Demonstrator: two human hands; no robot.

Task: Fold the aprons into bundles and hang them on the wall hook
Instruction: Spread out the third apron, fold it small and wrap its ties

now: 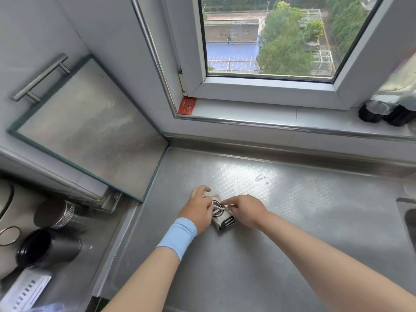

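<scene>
On the steel counter (292,221) under the window (270,41), both hands are close together over one small apron bundle (221,218), and it looks like we're at the tying stage! The bundle lies flat on the metal, pale cloth with dark stripes and a round dark print facing up. The left hand (198,210), the one with the blue wristband (177,236), curls round the bundle's left side, most likely pinning the folds so they don't spring apart. The right hand (245,210) comes in from the other side and pinches the thin pale tie (219,207), which crosses the top of the bundle between the two hands. That's a sensible set-up: one hand clamps, the other works the cord. Whether a knot is already formed, I can't tell, it's too small to read. No wall hook anywhere in view, so the hanging is a step to come, I'd judge. Dark cups (47,248) lie off to the left, well apart from the action
</scene>
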